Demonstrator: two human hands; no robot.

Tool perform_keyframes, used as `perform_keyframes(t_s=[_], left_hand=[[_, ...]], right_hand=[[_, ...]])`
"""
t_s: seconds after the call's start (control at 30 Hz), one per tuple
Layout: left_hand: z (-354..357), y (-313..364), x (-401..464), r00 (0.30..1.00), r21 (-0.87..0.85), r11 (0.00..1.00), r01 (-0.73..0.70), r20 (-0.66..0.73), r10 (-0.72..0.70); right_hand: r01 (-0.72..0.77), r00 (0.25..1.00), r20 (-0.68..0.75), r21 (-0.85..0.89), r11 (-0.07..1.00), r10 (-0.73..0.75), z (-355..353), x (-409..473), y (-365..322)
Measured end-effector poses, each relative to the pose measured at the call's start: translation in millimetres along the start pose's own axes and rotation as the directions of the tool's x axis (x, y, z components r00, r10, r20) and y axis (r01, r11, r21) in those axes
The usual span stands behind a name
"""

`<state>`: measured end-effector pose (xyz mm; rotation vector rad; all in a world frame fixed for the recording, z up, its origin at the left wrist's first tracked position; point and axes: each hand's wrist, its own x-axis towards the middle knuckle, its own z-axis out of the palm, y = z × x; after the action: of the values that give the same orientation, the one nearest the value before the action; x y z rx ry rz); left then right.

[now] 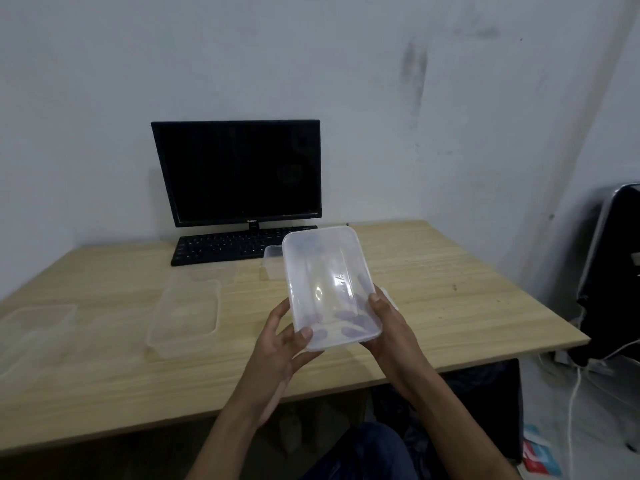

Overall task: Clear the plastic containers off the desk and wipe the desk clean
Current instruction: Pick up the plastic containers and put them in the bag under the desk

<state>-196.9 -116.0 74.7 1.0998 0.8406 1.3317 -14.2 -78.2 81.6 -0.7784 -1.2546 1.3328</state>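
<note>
I am gripping a clear container with my left hand and right hand. I am holding it tilted above the desk.

A single wide-angle view from the person's head looks forward and down across the desk from its near edge toward the far edge and the wall behind. It sits close above the near edge, taking in both forearms, the desk's right corners and the floor beyond.
</note>
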Motion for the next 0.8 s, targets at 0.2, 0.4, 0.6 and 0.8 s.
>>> perform_keyframes(t_s=[0.2, 0.4, 0.6, 0.8], left_hand=[[1, 3, -1, 0.998, -0.035, 0.999, -0.021, -0.065, 0.018], [-3, 4, -5, 0.998, -0.023, 0.999, -0.031, -0.051, 0.03], [-10, 4, -5, 1.0, 0.03, 0.999, -0.018, 0.015, 0.017], [-10, 4, -7, 0.998, 0.109, 0.993, -0.045, 0.046, 0.04]], right_hand=[[-0.061, 0.993, 0.104, -0.017, 0.998, 0.062, 0, -7, -2], [-0.059, 0.985, 0.164, 0.005, 0.998, 0.057, 0, -10, -4], [-0.06, 0.975, 0.214, 0.03, 0.998, 0.052, -2, -12, -5], [-0.021, 0.975, 0.221, 0.033, 0.999, 0.013, -4, -12, -2]])
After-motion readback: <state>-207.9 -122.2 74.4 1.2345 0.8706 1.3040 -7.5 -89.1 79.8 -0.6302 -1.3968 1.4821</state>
